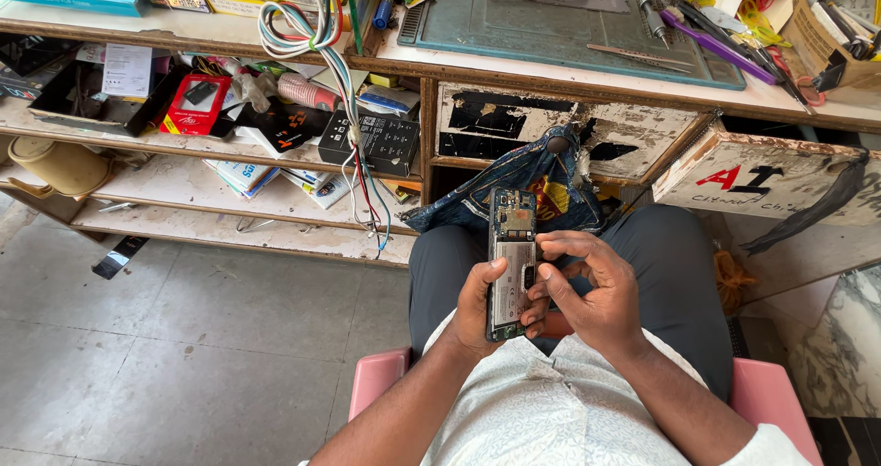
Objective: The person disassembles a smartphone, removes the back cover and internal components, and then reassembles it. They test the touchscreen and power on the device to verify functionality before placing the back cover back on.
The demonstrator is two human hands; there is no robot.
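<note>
Head view: opened dark slab-shaped smartphone with exposed silver internals [511,262] over the lap, long axis 12-to-6. Left hand [477,308] grips its 9 o'clock edge; right hand [587,287], fingers curled, pinches at its 3 o'clock edge.

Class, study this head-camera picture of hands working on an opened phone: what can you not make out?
- Head view: the opened phone's lower end, covered by the left hand.
- Whatever the right hand's fingertips pinch: too small.
- The green work mat's far end: cut off by the top edge.
</note>
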